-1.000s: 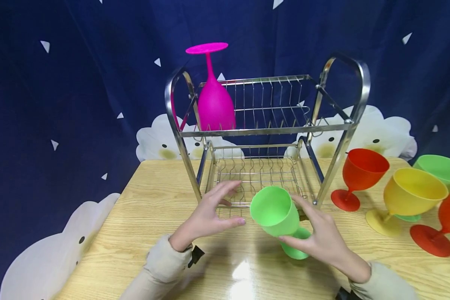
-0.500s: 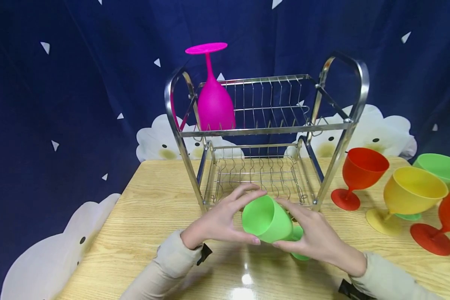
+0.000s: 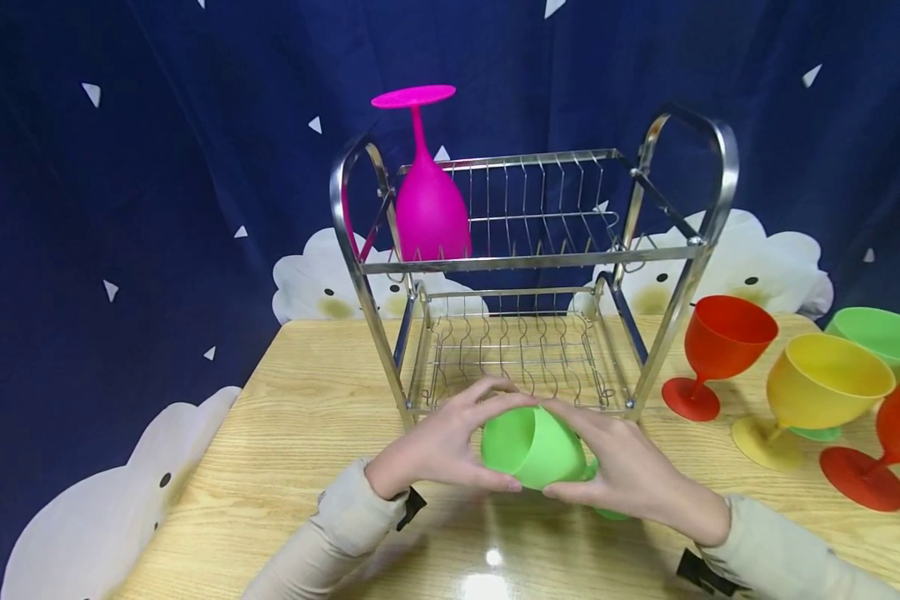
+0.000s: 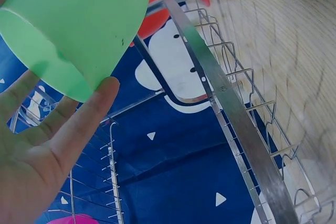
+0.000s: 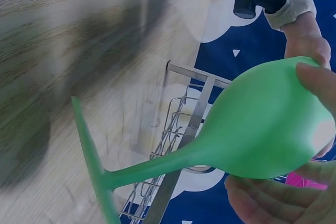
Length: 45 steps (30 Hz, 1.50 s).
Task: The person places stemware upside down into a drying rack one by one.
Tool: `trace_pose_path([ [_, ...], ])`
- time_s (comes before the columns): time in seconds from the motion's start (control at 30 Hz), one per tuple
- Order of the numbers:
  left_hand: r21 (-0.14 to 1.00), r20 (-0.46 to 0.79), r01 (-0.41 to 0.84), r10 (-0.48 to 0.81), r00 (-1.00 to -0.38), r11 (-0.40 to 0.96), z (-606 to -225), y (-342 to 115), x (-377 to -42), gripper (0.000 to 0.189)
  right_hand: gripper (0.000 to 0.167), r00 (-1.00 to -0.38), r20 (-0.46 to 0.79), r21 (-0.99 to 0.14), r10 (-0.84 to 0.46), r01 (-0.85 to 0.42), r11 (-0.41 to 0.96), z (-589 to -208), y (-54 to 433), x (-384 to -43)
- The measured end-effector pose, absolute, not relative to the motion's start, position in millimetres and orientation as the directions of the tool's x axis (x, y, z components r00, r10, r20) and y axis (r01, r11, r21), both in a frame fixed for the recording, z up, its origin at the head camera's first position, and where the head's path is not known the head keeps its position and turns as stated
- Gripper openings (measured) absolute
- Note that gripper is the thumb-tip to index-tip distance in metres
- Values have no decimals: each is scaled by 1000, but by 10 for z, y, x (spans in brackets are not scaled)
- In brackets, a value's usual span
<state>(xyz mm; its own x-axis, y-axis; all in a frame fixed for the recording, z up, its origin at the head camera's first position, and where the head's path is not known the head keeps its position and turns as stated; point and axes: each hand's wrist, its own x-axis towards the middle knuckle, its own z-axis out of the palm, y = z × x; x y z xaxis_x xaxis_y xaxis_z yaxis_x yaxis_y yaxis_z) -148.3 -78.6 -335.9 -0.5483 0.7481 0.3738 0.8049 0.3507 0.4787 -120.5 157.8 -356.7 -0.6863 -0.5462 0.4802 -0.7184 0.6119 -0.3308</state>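
Note:
Between my two hands a light green plastic goblet (image 3: 546, 454) is held tilted, its mouth turned to the left. My right hand (image 3: 630, 467) grips the bowl, thumb below and fingers above, largely covering the stem in the head view. Stem and foot show plainly in the right wrist view, running out from the bowl (image 5: 262, 121). My left hand (image 3: 446, 437) holds the rim side, thumb low and fingers over the top. In the left wrist view its fingertips (image 4: 107, 90) press at the rim of the goblet (image 4: 100, 30).
A two-tier metal dish rack (image 3: 528, 265) stands just behind the hands. On its upper tier a magenta goblet (image 3: 431, 208) sits upside down at the left. To the right stand two red goblets (image 3: 723, 346), a yellow goblet (image 3: 825, 392) and another green goblet (image 3: 881, 333).
My left hand has moved right and taken hold of the green goblet's rim. The goblet has shifted slightly left and tipped further onto its side. The other goblets stay put.

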Motion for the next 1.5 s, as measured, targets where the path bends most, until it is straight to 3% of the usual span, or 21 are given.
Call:
trace_pose_path([
  [0.23,474,417,814,728,-544,336,-3373,-830,-1495,84,84,-707,465,-369,-533,-702,609,-3534,1622,-1200],
  [0.7,587,461,736,608,-646,336,-3358,-1024,-1495,85,82,-759,519,-420,-393,-627,657,-3392,1941,-1176],
  [0.97,585,567,768,546,-617,260,-3339,-1135,-1529,81,92,-755,590,-454,-285,-602,657,-3426,2135,-1198],
  [1.1,597,603,770,507,-615,225,-3333,-1159,-1537,80,96,-750,611,-577,-254,-641,506,-3480,2194,-1228],
  [1.23,634,640,762,464,-613,132,-3352,-1152,-1542,79,95,-742,619,-708,-258,-669,226,-3569,2248,-1255],
  [1.37,689,659,724,430,-616,-19,-3372,-1120,-1538,80,86,-757,608,-785,-239,-618,-36,-3682,2241,-1262],
  [1.5,701,672,710,395,-626,-66,-3377,-1093,-1531,82,79,-784,573,-819,-239,-545,-178,-3805,2129,-1253],
])
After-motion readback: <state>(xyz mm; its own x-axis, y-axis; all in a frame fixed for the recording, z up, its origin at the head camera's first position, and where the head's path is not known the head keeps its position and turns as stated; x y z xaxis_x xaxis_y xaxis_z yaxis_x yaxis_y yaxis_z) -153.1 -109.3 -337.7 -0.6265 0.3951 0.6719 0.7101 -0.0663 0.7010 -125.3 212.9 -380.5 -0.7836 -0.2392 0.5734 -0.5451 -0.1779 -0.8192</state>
